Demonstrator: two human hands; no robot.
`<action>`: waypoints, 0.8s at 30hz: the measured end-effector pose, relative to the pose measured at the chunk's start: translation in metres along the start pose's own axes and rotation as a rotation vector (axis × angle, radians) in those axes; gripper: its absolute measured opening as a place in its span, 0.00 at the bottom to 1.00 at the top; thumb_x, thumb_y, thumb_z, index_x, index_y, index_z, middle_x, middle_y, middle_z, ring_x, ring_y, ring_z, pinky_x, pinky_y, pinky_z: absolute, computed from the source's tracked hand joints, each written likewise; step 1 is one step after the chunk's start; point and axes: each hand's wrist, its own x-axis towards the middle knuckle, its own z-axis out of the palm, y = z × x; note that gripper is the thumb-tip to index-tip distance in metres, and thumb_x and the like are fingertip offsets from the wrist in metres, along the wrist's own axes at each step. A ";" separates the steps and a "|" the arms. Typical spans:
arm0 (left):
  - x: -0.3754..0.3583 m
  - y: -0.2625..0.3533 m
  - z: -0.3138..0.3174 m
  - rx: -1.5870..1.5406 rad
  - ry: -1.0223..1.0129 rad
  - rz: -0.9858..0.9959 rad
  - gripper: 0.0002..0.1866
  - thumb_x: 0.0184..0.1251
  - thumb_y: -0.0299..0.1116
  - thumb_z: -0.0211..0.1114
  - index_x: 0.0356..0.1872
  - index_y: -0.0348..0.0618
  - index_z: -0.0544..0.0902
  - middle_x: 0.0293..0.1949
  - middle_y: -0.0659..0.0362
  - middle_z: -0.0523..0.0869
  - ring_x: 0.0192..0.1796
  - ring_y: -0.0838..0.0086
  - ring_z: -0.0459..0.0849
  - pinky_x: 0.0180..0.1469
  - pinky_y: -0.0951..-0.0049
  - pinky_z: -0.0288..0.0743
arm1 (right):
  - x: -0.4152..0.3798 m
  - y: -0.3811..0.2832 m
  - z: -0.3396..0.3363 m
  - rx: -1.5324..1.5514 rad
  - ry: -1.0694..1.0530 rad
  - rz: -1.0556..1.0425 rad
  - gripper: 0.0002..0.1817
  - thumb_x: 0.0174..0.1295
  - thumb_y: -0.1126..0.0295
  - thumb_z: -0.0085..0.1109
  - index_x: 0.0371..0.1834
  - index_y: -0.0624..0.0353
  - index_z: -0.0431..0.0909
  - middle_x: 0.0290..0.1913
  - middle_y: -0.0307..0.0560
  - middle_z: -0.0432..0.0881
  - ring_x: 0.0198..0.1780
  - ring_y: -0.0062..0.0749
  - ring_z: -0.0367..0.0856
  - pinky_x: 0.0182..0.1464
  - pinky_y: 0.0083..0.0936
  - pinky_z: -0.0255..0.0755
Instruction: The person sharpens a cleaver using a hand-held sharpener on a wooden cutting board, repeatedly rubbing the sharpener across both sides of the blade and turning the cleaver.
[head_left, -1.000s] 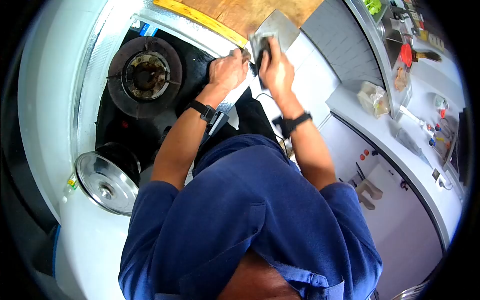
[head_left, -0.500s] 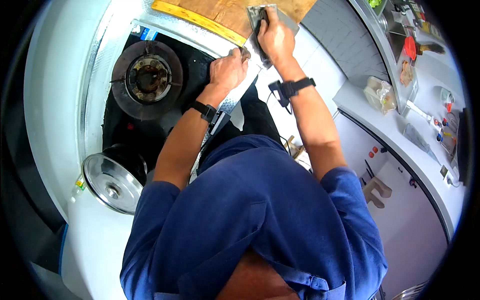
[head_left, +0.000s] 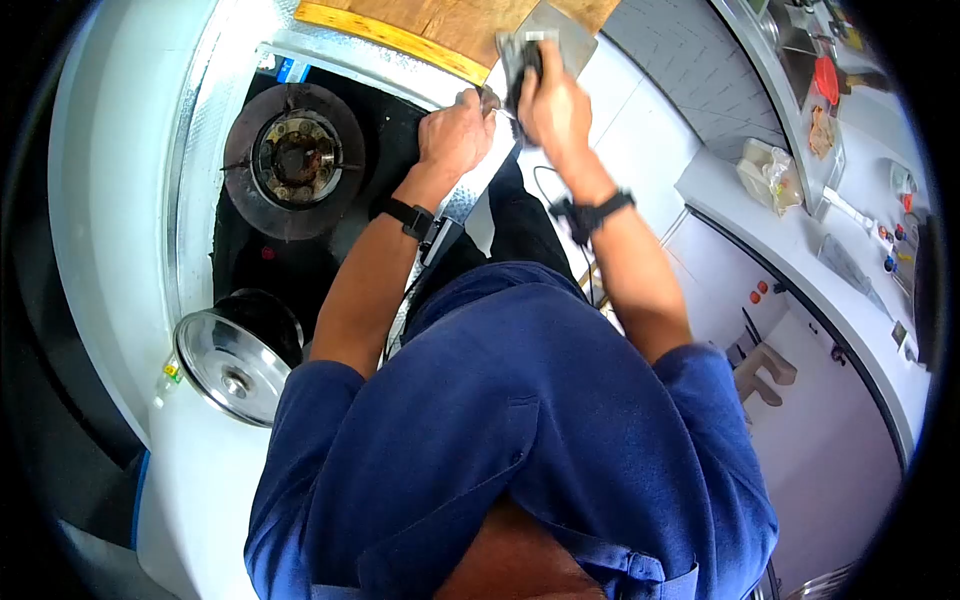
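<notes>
My left hand (head_left: pixel 458 135) is closed around the dark handle (head_left: pixel 488 100) of a cleaver, at the near edge of the wooden board. The cleaver's broad grey blade (head_left: pixel 562 42) points away to the upper right, over the board's right corner. My right hand (head_left: pixel 557 112), slightly blurred, grips a dark grey cloth (head_left: pixel 513 62) and presses it along the blade's left part. Cloth and fingers hide the blade near the handle.
The wooden chopping board (head_left: pixel 440 25) lies at the top. Left of my arm is a gas burner (head_left: pixel 295 160) in a black recess, with a lidded metal pot (head_left: pixel 230 365) below it. A white counter (head_left: pixel 850 260) on the right carries a plastic container (head_left: pixel 768 175) and tools.
My right hand has moved the cloth down the blade, toward me and the handle, so more of the blade's far end shows. My left hand keeps its hold on the cleaver handle.
</notes>
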 end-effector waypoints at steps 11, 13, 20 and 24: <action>-0.001 -0.002 0.002 -0.041 -0.008 0.006 0.21 0.72 0.45 0.63 0.45 0.33 0.76 0.33 0.39 0.90 0.40 0.45 0.91 0.47 0.50 0.84 | -0.018 -0.013 0.008 0.007 0.042 -0.019 0.23 0.70 0.64 0.56 0.69 0.50 0.71 0.37 0.69 0.86 0.35 0.67 0.87 0.37 0.57 0.81; -0.003 -0.002 0.001 -0.093 0.001 0.017 0.22 0.72 0.46 0.62 0.46 0.32 0.76 0.33 0.39 0.90 0.39 0.45 0.91 0.47 0.50 0.84 | -0.049 -0.006 0.007 0.044 0.052 -0.040 0.28 0.68 0.66 0.58 0.73 0.48 0.69 0.37 0.69 0.86 0.34 0.67 0.87 0.36 0.55 0.82; -0.004 -0.007 0.010 -0.114 0.065 0.068 0.20 0.72 0.45 0.62 0.44 0.32 0.77 0.32 0.37 0.89 0.38 0.42 0.91 0.45 0.48 0.84 | 0.003 -0.017 0.019 -0.126 0.125 -0.046 0.22 0.68 0.65 0.60 0.65 0.54 0.76 0.33 0.65 0.87 0.33 0.63 0.87 0.35 0.52 0.81; 0.000 -0.005 0.007 -0.146 0.042 0.034 0.20 0.72 0.45 0.62 0.45 0.32 0.78 0.34 0.37 0.90 0.40 0.42 0.91 0.46 0.47 0.84 | -0.049 -0.010 0.009 -0.062 0.121 -0.056 0.24 0.67 0.67 0.61 0.67 0.50 0.75 0.32 0.65 0.86 0.32 0.63 0.86 0.34 0.52 0.80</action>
